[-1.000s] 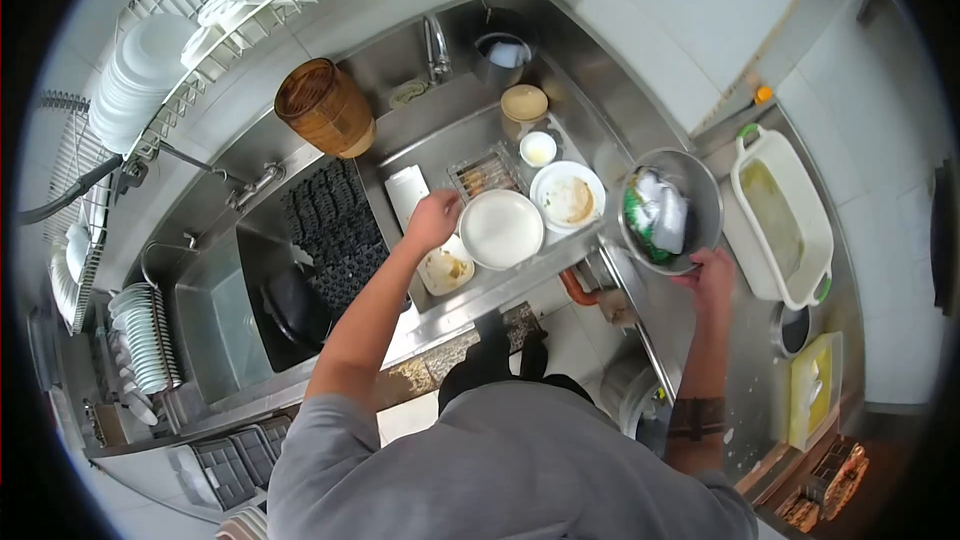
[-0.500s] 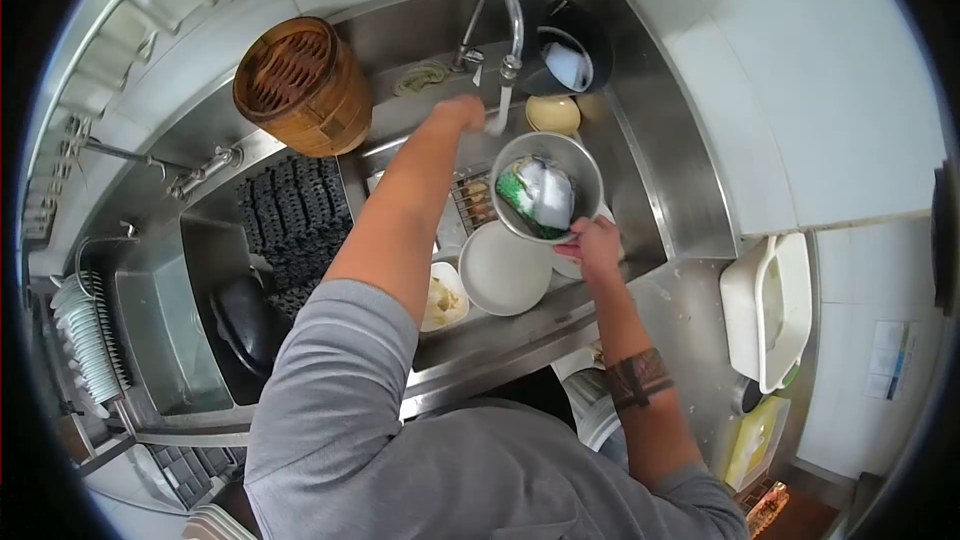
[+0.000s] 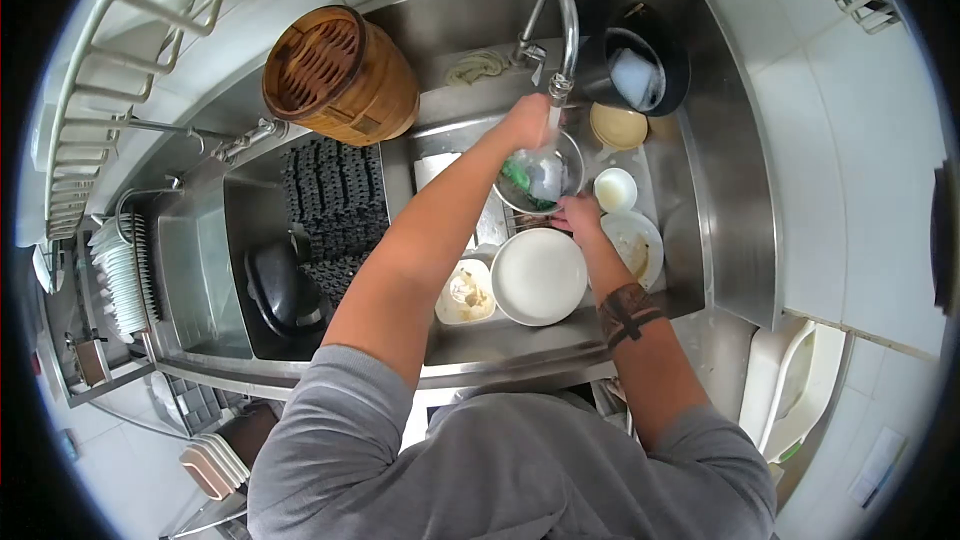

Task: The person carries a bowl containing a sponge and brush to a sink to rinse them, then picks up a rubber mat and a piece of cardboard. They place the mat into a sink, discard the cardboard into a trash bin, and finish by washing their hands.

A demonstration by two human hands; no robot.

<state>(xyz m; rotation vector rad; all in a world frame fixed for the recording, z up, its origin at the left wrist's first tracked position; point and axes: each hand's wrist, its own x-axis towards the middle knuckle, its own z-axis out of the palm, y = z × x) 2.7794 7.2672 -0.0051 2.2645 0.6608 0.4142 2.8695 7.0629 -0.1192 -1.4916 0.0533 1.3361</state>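
My right hand (image 3: 578, 213) grips the near rim of a steel bowl (image 3: 566, 157) that holds a green scouring pad and a pale sponge. The bowl sits under the spout of the curved tap (image 3: 560, 25), and water runs into it. My left hand (image 3: 527, 122) reaches over the bowl's far left edge, just beside the spout; whether it grips anything is hidden. Below the bowl lie a large white plate (image 3: 540, 277), a small dirty square dish (image 3: 465, 293) and a soiled round plate (image 3: 634, 243) in the steel sink (image 3: 700, 190).
A bamboo steamer (image 3: 340, 75) stands on the back ledge at left. A black pot (image 3: 640, 65), a tan bowl (image 3: 618, 125) and a small white cup (image 3: 614, 189) sit at the sink's back right. A black mat (image 3: 325, 195) and dark pan (image 3: 280, 290) fill the left basin.
The steel bowl moved from the right counter to under the tap, carried by my right hand. My left hand left the white plate and rose to the tap. Water now falls into the bowl.
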